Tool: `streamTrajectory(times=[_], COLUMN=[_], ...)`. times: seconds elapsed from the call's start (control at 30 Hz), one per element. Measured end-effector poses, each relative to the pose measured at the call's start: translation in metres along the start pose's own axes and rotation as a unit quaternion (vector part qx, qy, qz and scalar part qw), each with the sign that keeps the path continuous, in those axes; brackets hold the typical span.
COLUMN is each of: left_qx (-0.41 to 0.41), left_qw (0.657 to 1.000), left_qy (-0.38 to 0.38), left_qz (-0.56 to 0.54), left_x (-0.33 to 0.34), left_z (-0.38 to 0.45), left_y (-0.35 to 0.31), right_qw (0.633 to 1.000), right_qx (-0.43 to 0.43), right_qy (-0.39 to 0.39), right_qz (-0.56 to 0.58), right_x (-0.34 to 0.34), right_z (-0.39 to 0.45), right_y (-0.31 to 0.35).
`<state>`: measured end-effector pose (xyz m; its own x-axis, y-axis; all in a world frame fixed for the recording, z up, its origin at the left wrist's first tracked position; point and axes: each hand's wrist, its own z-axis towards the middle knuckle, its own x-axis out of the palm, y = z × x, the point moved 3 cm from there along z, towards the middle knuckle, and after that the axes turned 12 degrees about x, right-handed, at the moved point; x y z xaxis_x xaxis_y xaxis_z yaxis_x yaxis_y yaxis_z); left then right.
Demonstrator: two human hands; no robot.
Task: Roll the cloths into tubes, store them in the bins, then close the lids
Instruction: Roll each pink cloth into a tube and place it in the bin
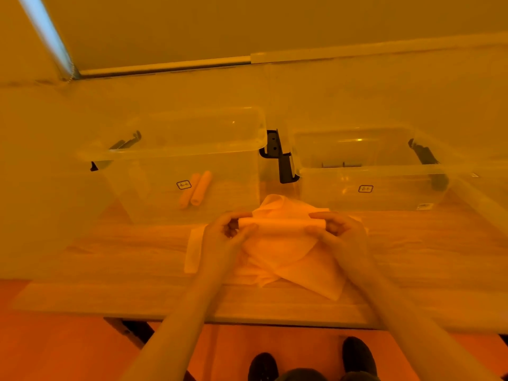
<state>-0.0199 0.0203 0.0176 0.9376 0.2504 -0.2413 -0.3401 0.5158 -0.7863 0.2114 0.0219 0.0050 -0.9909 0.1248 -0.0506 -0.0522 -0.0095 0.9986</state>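
Shoes (310, 361) show at the bottom edge, on the floor below the table (82, 270). Above the table, both hands grip a rolled cloth (281, 225) by its ends: the left hand (228, 233) curls round the left end, the right hand (339, 229) round the right. This tube's long axis runs left to right, roughly parallel to the table's near edge, over a pile of loose cloths (297, 259) not yet rolled. Beyond, two clear bins stand open side by side. The left bin (176, 152) already holds two tubes (196, 188), lying with their ends pointing near and far, slightly tilted. The right bin (365, 174) seems to hold none. I judge the task under halfway: several cloths remain, and no lids are closed.
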Motion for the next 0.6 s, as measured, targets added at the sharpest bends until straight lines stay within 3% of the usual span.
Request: streamTrajectory(times=[0.1,0.43,0.6], left_qx=[0.015,0.075,0.058], left_qw=[0.999,0.996,0.996], left_qy=[0.013,0.031,0.052], left_qz=[-0.033,-0.049,-0.039], left_x=[-0.009,-0.044,-0.04], left_z=[0.013,0.058,0.058], left_y=[-0.026,-0.108,-0.108], right_qw=[1.0,0.995,0.995], right_qx=[0.021,-0.091,-0.085], right_qy=[0.01,0.035,0.034], right_qz=[-0.01,-0.003,0.032], right_x=[0.003,-0.002,-0.006], right_z=[-0.004,-0.02,-0.019], right_y=[0.018,0.117,0.123])
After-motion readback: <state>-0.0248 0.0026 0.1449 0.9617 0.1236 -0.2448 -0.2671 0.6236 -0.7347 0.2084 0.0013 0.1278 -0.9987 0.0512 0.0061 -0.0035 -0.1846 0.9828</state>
